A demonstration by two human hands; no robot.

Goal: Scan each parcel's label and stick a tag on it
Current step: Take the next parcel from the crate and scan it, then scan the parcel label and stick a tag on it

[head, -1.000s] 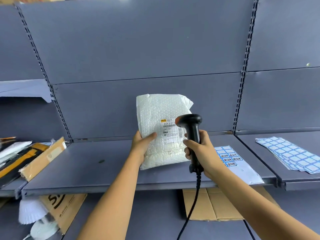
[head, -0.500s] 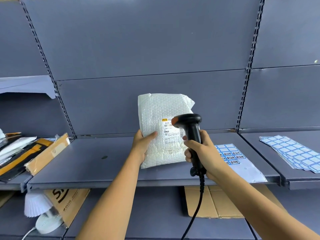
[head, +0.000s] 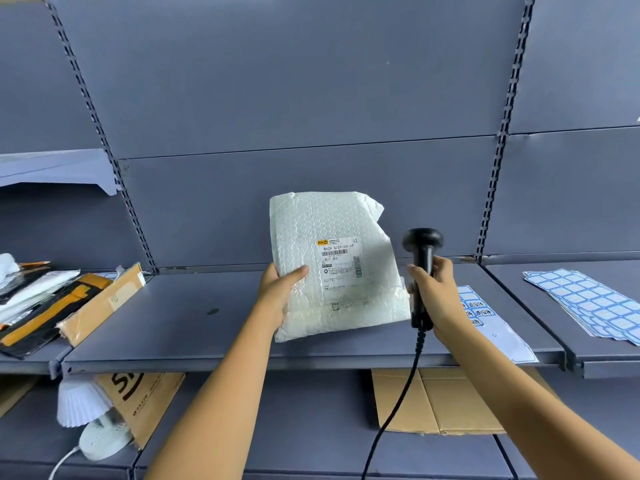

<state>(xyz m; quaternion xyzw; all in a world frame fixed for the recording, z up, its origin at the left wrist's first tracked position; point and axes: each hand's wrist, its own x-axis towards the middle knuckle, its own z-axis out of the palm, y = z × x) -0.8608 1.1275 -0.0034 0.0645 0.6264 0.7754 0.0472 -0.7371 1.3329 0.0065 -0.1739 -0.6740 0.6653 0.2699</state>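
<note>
**Left hand (head: pixel 280 292) holds the parcel (head: pixel 332 237) up; right hand (head: pixel 438 299) grips the scanner (head: pixel 422 245) beside it**

Head view: the left hand clasps the white bubble-wrap parcel at its nine o'clock edge. The thumb is laid flat across the front, and the fingers are hidden behind. The parcel stands nearly upright over the middle of the grey shelf (head: pixel 194 323), its top leaning slightly toward eleven o'clock. I cannot tell whether its lower edge touches the shelf. Its printed label (head: pixel 341 268) faces the camera on the right half of the front, just beside the thumb tip, and the barcode is uncovered.

At three o'clock of the parcel, the right hand has its fingers curled round the handle of the black scanner. The scanner is upright, its head level with the label and just off the parcel's right edge. A black cable (head: pixel 394 400) drops from the handle toward six o'clock.

Behind the right wrist, a sheet of blue-bordered tags (head: pixel 474 311) lies flat on the shelf. A fanned stack of tag sheets (head: pixel 588 306) lies on the neighbouring shelf at three o'clock, well apart from the parcel. At nine o'clock a heap of other parcels (head: pixel 45 299) leans against a flat cardboard packet (head: pixel 104 303). On the shelf below there is flattened cardboard (head: pixel 450 403) at five o'clock and a white pleated object (head: pixel 81 403) at seven o'clock.
</note>
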